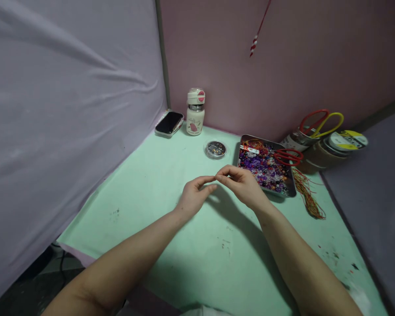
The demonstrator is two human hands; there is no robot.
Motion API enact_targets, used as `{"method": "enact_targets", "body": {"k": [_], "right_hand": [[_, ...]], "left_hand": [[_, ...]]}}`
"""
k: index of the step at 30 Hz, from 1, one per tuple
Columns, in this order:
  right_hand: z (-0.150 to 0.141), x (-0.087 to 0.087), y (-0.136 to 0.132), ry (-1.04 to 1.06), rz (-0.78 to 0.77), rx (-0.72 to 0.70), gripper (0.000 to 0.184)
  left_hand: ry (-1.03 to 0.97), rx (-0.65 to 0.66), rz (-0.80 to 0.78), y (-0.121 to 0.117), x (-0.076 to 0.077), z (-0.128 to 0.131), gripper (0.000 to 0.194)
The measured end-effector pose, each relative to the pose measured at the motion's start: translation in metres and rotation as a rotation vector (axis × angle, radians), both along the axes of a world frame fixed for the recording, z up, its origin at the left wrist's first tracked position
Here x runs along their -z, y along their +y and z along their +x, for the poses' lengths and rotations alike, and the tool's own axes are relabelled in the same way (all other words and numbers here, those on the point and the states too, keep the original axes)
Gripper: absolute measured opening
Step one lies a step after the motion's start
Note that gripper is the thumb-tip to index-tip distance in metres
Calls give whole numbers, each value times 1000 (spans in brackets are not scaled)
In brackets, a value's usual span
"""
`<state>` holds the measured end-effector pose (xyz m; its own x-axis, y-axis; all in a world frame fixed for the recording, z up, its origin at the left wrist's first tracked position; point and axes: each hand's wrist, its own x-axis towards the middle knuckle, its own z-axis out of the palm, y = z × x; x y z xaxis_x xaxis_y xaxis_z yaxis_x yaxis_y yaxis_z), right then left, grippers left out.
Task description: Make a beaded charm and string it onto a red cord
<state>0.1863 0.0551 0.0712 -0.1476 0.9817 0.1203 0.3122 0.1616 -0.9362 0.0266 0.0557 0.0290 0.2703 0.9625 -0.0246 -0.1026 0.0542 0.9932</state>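
Note:
Over the middle of the table, my left hand (196, 193) stretches its fingers forward, with the thumb apart from them. Its fingertips meet those of my right hand (238, 183), whose thumb and forefinger are pinched together. Whatever is in that pinch, if anything, is too small to make out. Just beyond my right hand is a metal tray (295, 192) of purple, clear, red and orange beads (263, 169). Red-handled scissors (288, 156) rest across its right side. Behind my hands stands a small round clear case (216, 149) with dark contents.
A phone (169, 123) and a white bottle (195, 114) stand at the back left. On the right are a can (299, 139) with red and yellow handles, a brown jar (319, 153), and a cord bundle (311, 199). A beaded red string (254, 44) hangs against the pink wall.

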Motion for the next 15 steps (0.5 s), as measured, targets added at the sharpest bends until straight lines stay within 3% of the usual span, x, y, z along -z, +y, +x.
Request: {"method": "enact_targets", "body": {"k": [7, 15], "right_hand": [[-1, 3, 0, 62, -48, -21, 17], [1, 8, 4, 133, -100, 136, 36]], "left_hand": [[52, 14, -37, -2, -4, 0, 20], [-143, 36, -232, 1, 0, 2, 26]]}}
